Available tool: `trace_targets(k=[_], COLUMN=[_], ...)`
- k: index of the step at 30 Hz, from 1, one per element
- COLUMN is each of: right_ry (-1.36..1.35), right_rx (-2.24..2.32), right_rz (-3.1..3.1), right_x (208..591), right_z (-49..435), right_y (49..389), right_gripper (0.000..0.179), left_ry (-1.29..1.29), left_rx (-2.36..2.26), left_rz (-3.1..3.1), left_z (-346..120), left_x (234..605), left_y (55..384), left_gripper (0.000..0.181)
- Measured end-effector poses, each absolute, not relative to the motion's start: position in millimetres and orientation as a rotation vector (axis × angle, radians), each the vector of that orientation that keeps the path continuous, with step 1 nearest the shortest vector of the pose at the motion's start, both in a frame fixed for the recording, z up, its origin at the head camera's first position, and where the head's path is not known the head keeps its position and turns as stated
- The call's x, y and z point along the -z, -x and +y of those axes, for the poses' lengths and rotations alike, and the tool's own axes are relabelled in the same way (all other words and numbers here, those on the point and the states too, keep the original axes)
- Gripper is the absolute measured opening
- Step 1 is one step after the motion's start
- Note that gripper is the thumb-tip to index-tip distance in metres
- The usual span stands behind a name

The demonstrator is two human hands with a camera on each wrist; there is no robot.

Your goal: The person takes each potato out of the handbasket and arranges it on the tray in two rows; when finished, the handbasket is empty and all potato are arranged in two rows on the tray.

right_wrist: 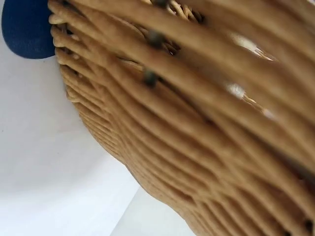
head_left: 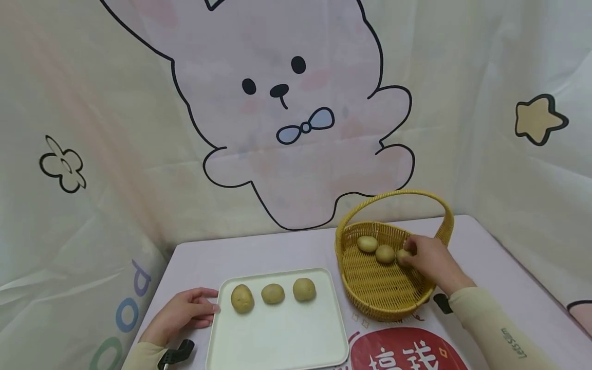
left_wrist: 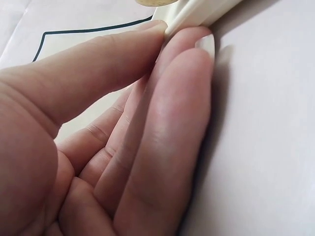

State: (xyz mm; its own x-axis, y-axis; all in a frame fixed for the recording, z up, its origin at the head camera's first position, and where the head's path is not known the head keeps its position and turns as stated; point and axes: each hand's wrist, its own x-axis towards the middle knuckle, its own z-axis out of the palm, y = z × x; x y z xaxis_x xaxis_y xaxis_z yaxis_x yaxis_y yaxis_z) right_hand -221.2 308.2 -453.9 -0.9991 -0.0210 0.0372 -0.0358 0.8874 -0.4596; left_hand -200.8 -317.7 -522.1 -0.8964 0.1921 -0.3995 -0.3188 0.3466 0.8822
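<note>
My left hand [head_left: 184, 311] pinches the left rim of a cream rectangular tray [head_left: 277, 339]. In the left wrist view the thumb [left_wrist: 108, 73] lies on one side of the tray rim [left_wrist: 197, 14] and the fingers on the other. Three potatoes sit in a row along the tray's far side: one on the left [head_left: 242, 299], a middle one [head_left: 273, 294] and one on the right [head_left: 303, 290]. Inside a yellow woven basket [head_left: 384, 303], my right hand [head_left: 432, 259] grips a potato [head_left: 403, 256], partly hidden by the fingers. Left of it lie two more potatoes [head_left: 385, 254].
The basket's tall arched handle [head_left: 398, 194] rises over it. Woven basket wall [right_wrist: 147, 128] fills most of the right wrist view, hiding the right hand there. A red printed patch [head_left: 407, 349] marks the white table [head_left: 259, 252] in front. Patterned curtains [head_left: 176, 205] stand behind.
</note>
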Motion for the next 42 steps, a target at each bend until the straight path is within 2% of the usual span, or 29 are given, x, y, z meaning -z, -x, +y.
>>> trace_targets(k=[7,13,19,23,33,42], right_ry=[-0.06,-0.104,-0.133,-0.143,-0.198,-0.338], right_rx=[-0.721,-0.68,-0.707,-0.818,-1.338,-1.68], right_rz=[-3.049,-3.045,-2.962,-2.89,-2.764,-2.721], right_x=[458.2,456.5,449.4,440.9,423.5,430.8], right_z=[308.4,306.5,297.9,287.4,233.0,169.7], right_y=[220.6,218.8,206.6,190.2,147.9,138.1], right_gripper=[0.032,0.027,0.043,0.046,0.05,0.043], left_ry=[0.127,0.126,0.118,0.111,0.079,0.07], left_rx=[-1.57,-1.572,-1.572,-1.577,-1.588,-1.614], left_rz=[2.19,2.185,2.183,2.192,2.199,2.194], left_z=[-317.1,-317.9,-322.2,-322.2,-320.1,-318.8], left_x=[523.2,522.2,523.2,522.9,521.4,521.4], left_y=[198.8,198.9,195.9,196.9,198.7,198.7], left_gripper=[0.064,0.064,0.065,0.065,0.062,0.058])
